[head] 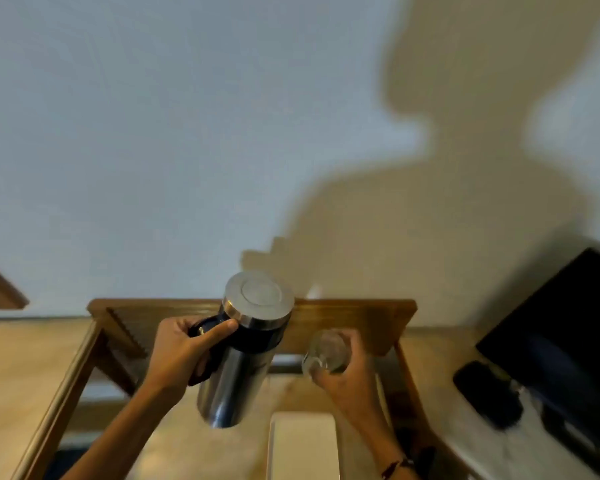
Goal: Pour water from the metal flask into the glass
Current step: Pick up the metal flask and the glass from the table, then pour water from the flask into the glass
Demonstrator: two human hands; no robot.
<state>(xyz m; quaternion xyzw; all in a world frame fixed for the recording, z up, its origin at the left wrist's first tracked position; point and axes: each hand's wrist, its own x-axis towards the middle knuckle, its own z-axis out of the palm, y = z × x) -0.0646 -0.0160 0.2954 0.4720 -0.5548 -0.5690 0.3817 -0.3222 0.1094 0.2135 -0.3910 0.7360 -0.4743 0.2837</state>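
The metal flask [236, 368] is a tall steel cylinder with a dark band and a flat silver lid. It is lifted off the wooden table [371, 317] and stands nearly upright, lid on. My left hand [184, 355] grips its black side handle. To its right, a small clear glass [326, 353] is held by my right hand [347, 372], whose fingers wrap around its far side. The glass is blurred and its contents cannot be made out. Flask and glass are a short gap apart.
A white rectangular object [303, 445] lies near the front of the table, below both hands. A dark screen [568, 344] and a black device [485, 393] sit on the surface at the right. A pale wall rises behind the table.
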